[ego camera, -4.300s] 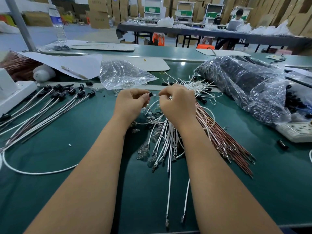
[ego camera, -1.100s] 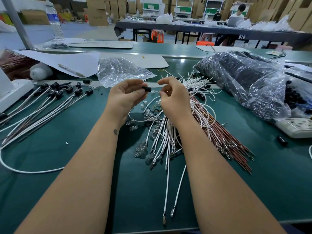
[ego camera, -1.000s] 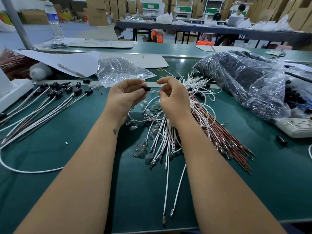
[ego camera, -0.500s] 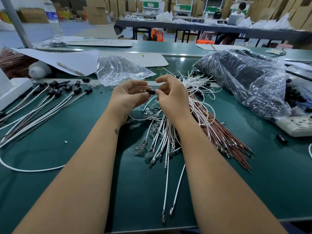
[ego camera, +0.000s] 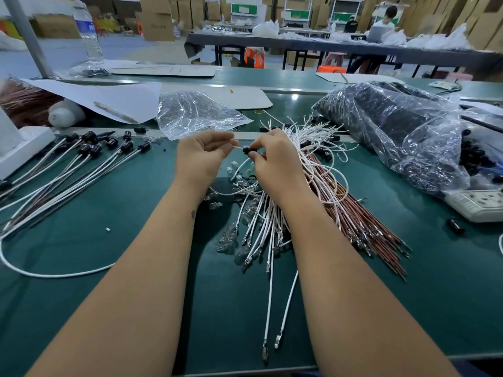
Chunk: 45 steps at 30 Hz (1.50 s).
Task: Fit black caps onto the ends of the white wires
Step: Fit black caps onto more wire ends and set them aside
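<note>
Over the middle of the green table, my right hand (ego camera: 275, 161) pinches a small black cap (ego camera: 247, 150) at its fingertips. My left hand (ego camera: 200, 156) pinches a short white wire end (ego camera: 236, 146) that runs into the cap. Both hands hover over a loose pile of white wires (ego camera: 261, 221) with metal terminals, two of which trail toward the near edge. On the left lies a row of white wires with black caps fitted (ego camera: 89, 152).
A bundle of brown wires (ego camera: 362, 219) lies right of the white pile. A large plastic bag of black parts (ego camera: 394, 126) sits at right, with a power strip (ego camera: 479, 204) and a loose black cap (ego camera: 456, 225) nearby. A crumpled clear bag (ego camera: 196, 112) lies behind the hands. Small clear bulbs (ego camera: 228, 238) lie scattered under them.
The cap has gone from my left fingers over to my right fingertips. A white wire end now shows between my left fingers and the cap.
</note>
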Tool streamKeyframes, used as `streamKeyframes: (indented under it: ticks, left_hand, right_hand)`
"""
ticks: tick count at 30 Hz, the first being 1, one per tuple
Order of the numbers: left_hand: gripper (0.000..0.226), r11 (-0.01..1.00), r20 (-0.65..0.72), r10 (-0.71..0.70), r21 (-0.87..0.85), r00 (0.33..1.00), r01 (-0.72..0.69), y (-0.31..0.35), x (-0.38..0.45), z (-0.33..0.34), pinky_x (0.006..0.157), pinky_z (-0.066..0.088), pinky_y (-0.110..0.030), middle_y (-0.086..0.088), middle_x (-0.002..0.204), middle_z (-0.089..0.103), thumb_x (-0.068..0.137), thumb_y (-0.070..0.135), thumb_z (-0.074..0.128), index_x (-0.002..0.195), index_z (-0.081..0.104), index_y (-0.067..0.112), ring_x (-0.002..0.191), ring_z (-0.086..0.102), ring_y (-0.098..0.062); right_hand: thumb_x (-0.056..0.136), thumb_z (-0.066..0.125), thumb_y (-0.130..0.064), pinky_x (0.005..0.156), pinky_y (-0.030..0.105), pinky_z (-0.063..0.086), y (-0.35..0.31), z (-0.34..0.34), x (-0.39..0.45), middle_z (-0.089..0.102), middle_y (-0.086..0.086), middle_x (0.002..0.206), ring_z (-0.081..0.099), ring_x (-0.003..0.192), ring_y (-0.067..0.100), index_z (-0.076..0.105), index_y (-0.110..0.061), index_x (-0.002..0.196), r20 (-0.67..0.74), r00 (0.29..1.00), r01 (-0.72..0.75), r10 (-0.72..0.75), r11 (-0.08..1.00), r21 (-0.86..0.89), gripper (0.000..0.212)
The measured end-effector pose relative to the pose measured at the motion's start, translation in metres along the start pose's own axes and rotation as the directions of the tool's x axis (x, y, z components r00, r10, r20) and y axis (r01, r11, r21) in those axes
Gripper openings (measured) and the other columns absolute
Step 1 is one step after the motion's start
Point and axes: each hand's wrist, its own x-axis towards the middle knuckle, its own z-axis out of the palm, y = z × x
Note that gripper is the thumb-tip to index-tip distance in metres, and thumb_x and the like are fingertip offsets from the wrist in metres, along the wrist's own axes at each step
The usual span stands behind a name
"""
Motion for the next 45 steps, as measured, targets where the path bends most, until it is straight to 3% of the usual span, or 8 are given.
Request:
streamKeyframes:
  ticks: [6, 10, 15, 24, 30, 38, 42, 45]
  left_hand:
    - [0.025, 0.879, -0.375, 0.098, 0.468, 0.922, 0.097, -0.004, 0.005, -0.016, 0.093, 0.049, -0.037, 0.0, 0.095, 0.07, 0.088, 0.002, 0.055, 0.097, 0.071, 0.019, 0.097, 0.064, -0.02]
    - [0.043, 0.532, -0.095, 0.341, 0.84, 0.935, -0.108, -0.005, -0.003, -0.001, 0.102, 0.017, -0.039, 0.009, 0.137, 0.052, 0.084, 0.003, 0.052, 0.115, 0.065, 0.03, 0.128, 0.033, -0.022]
    - [0.037, 0.534, 0.235, 0.337, 0.75, 0.912, -0.39, -0.004, -0.003, 0.008, 0.086, 0.027, -0.034, -0.001, 0.104, 0.07, 0.095, 0.006, 0.042, 0.114, 0.069, 0.024, 0.105, 0.057, -0.025]
    - [0.039, 0.382, -0.204, 0.244, 0.919, 0.948, 0.099, -0.007, 0.001, -0.017, 0.102, 0.022, -0.052, 0.0, 0.102, 0.064, 0.081, 0.0, 0.044, 0.103, 0.066, 0.025, 0.116, 0.039, -0.027]
    - [0.037, 0.427, 0.245, 0.298, 0.83, 0.923, -0.358, -0.004, -0.004, 0.016, 0.09, 0.022, -0.036, 0.0, 0.117, 0.063, 0.094, 0.007, 0.036, 0.114, 0.061, 0.024, 0.112, 0.046, -0.024]
    - [0.034, 0.37, -0.072, 0.139, 0.929, 0.988, 0.015, -0.011, 0.004, -0.012, 0.087, 0.033, -0.038, -0.011, 0.11, 0.066, 0.086, 0.003, 0.044, 0.111, 0.063, 0.017, 0.107, 0.051, -0.031]
    - [0.027, 0.672, 0.16, 0.308, 0.661, 0.938, -0.333, -0.003, -0.002, 0.004, 0.091, 0.043, -0.033, -0.011, 0.106, 0.068, 0.09, -0.001, 0.049, 0.111, 0.066, 0.006, 0.103, 0.058, -0.026]
    - [0.03, 0.742, 0.19, 0.333, 0.552, 0.924, -0.381, 0.001, -0.005, 0.016, 0.078, 0.041, -0.024, -0.012, 0.1, 0.068, 0.088, -0.007, 0.046, 0.105, 0.069, 0.003, 0.092, 0.059, -0.022]
  right_hand:
    - [0.097, 0.054, -0.018, 0.071, 0.03, 0.039, 0.004, -0.009, 0.001, 0.064, 0.004, 0.096, 0.054, 0.081, 0.019, 0.061, -0.011, 0.105, -0.15, 0.987, -0.105, 0.065, 0.955, -0.276, 0.013]
    - [0.099, 0.051, -0.018, 0.064, 0.031, 0.041, -0.003, -0.006, -0.001, 0.062, 0.001, 0.088, 0.057, 0.078, 0.02, 0.059, -0.012, 0.105, -0.033, 0.997, -0.082, 0.077, 0.977, -0.197, 0.012]
    - [0.098, 0.051, -0.019, 0.069, 0.035, 0.046, -0.011, -0.001, -0.003, 0.066, 0.004, 0.094, 0.058, 0.082, 0.022, 0.059, -0.012, 0.105, 0.069, 0.997, -0.02, 0.027, 0.994, -0.105, 0.013]
    - [0.097, 0.052, -0.017, 0.077, 0.041, 0.051, -0.004, -0.018, 0.003, 0.062, 0.004, 0.09, 0.059, 0.086, 0.024, 0.059, -0.012, 0.1, 0.03, 0.982, -0.185, 0.187, 0.981, -0.065, 0.009]
    - [0.098, 0.048, -0.015, 0.068, 0.035, 0.045, -0.015, -0.003, -0.002, 0.065, 0.005, 0.092, 0.057, 0.08, 0.022, 0.056, -0.012, 0.106, 0.072, 0.997, -0.021, 0.033, 0.988, -0.152, 0.011]
    - [0.095, 0.051, -0.007, 0.058, 0.031, 0.042, -0.001, -0.009, 0.002, 0.056, -0.002, 0.077, 0.057, 0.072, 0.02, 0.053, -0.011, 0.104, 0.017, 0.995, -0.088, 0.097, 0.958, -0.272, 0.01]
    - [0.097, 0.051, -0.01, 0.06, 0.031, 0.038, -0.005, -0.004, -0.001, 0.052, -0.006, 0.076, 0.054, 0.071, 0.017, 0.053, -0.011, 0.105, 0.08, 0.996, -0.034, 0.049, 0.982, -0.184, 0.009]
    - [0.097, 0.05, -0.014, 0.066, 0.033, 0.039, -0.007, -0.003, -0.003, 0.055, -0.002, 0.084, 0.052, 0.077, 0.021, 0.054, -0.012, 0.107, 0.091, 0.996, -0.011, 0.023, 0.99, -0.139, 0.011]
